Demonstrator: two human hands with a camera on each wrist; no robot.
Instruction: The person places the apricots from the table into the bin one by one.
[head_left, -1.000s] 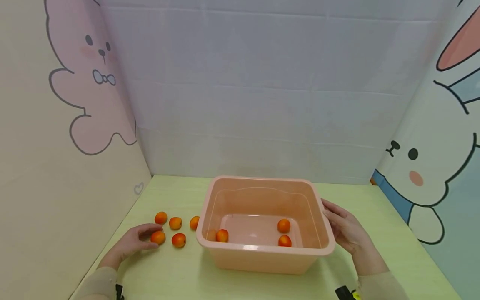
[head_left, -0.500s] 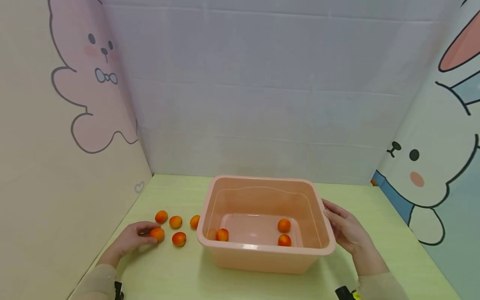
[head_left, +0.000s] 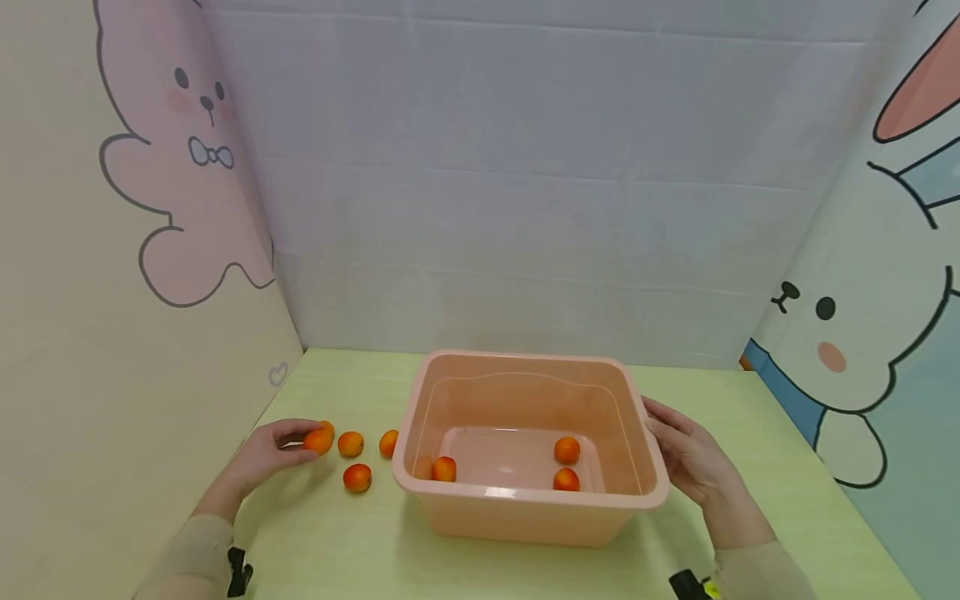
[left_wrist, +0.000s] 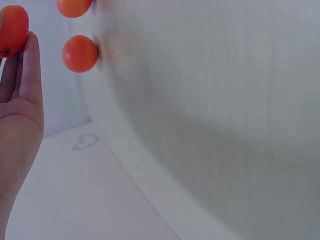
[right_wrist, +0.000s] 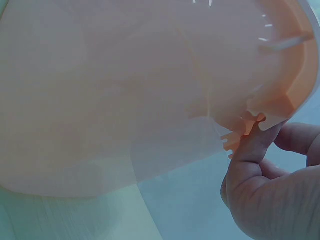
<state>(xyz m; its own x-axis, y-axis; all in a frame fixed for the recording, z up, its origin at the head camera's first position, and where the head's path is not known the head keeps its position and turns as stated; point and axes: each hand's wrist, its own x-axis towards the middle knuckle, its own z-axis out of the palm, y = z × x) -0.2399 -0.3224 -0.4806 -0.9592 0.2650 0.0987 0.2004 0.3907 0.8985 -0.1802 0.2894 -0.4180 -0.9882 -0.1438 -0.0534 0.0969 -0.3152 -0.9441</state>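
The left hand [head_left: 262, 462] pinches one small round orange fruit [head_left: 318, 439] just above the worktop [head_left: 352, 542], left of the pink plastic tub [head_left: 525, 517]. Three fruits lie inside the tub; three more wait outside. The right hand [head_left: 693, 462] rests flat-fingered against the tub's smooth, glossy wall.

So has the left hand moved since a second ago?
Yes. The left hand has lifted one orange fruit and carried it away from the person, judged against the fruit still lying beside the pink tub.
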